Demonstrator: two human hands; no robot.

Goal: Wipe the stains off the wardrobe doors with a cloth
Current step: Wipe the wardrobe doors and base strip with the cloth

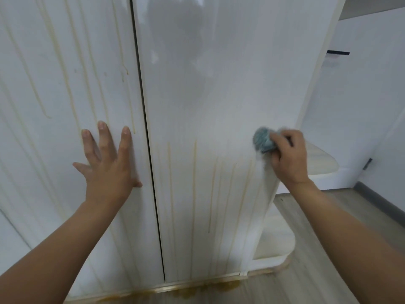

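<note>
Right hand point(287, 156) clamped on cloth point(263, 140), pressing right door point(208, 95) near its right edge. Left hand point(107, 159) flat, fingers spread, bracing left door point(54, 84). Mid-wipe; streaks point(194, 183) below call for downward strokes next.

Left hand point(109, 163) flat on left wardrobe door point(54, 95), fingers point(103, 137) spread. Right hand point(289, 159) grips blue-grey cloth point(263, 139), pressed against right wardrobe door point(208, 95) near its right edge. Yellowish drip stains point(194, 183) run down both doors. Yellow puddle point(208, 288) on floor point(317, 238) at door base.
</note>
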